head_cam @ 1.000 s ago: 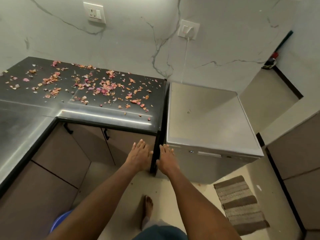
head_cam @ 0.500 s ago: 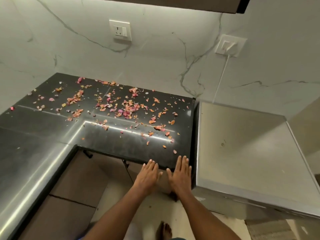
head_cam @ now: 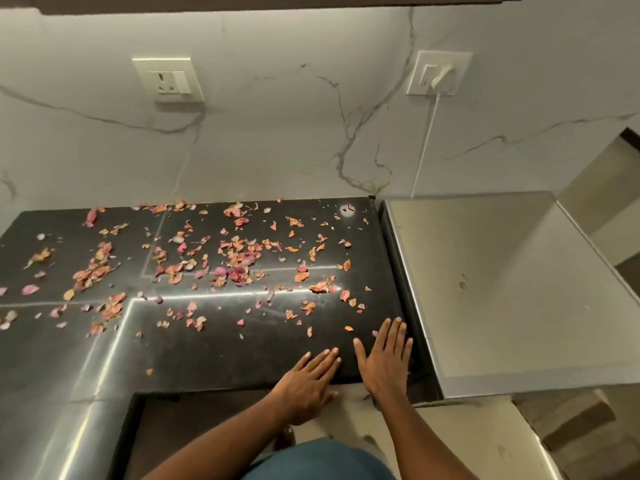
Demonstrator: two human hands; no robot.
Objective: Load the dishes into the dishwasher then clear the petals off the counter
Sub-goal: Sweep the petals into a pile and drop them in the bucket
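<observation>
Pink and orange petals (head_cam: 239, 258) lie scattered over the black counter (head_cam: 214, 358), thickest in the middle and toward the back wall. My left hand (head_cam: 306, 382) is flat with straight fingers at the counter's front edge. My right hand (head_cam: 386, 358) lies flat on the counter beside it, close to the right edge, fingers spread and pointing at the petals. Neither hand holds anything. The silver dishwasher (head_cam: 502, 289) stands directly right of the counter, its flat top in view; its door cannot be seen. No dishes are in view.
A marble wall (head_cam: 277, 140) backs the counter, with an unused socket (head_cam: 168, 79) and a plugged socket (head_cam: 440, 74) whose white cord drops behind the dishwasher. A dark cabinet underside runs along the top. The counter turns left in an L. A striped mat (head_cam: 571, 420) lies on the floor.
Both hands rose from below the counter edge and moved forward onto the counter's front right part. The view tilted up and closer to the counter.
</observation>
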